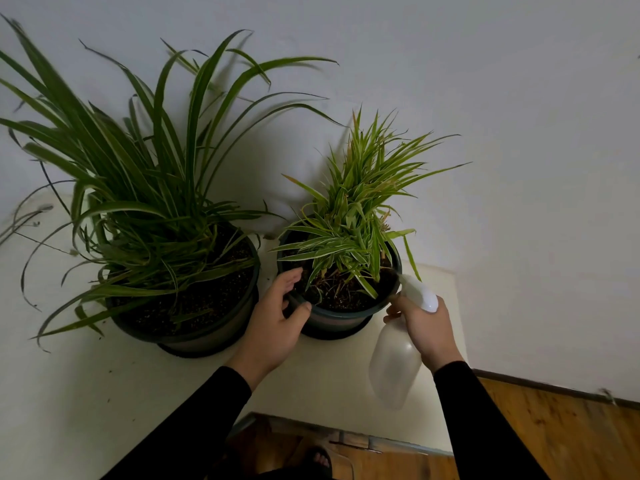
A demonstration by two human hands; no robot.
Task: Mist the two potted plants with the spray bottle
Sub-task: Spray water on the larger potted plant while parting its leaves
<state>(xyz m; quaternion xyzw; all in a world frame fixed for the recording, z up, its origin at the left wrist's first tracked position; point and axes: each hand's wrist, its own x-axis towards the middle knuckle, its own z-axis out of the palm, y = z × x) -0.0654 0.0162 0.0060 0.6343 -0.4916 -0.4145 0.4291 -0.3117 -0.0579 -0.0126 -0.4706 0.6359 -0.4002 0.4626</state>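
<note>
Two potted plants stand side by side on a white table (pixel 86 393). The large plant (pixel 149 209) with long dark green leaves fills a dark pot (pixel 207 336) on the left. To its right, the small plant (pixel 360 209) with striped, pale green leaves grows in a smaller dark pot (pixel 341 318). My left hand (pixel 277 327) grips the near-left rim of the small pot, thumb over the edge. My right hand (pixel 427 332) holds a translucent white spray bottle (pixel 394 362) just right of that pot, its nozzle pointing at the plant's base.
A white wall rises directly behind the plants. The table's right edge ends just past the small pot. Wooden floor (pixel 561 434) lies below and to the right, and a sandalled foot (pixel 320 460) shows under the table's front edge.
</note>
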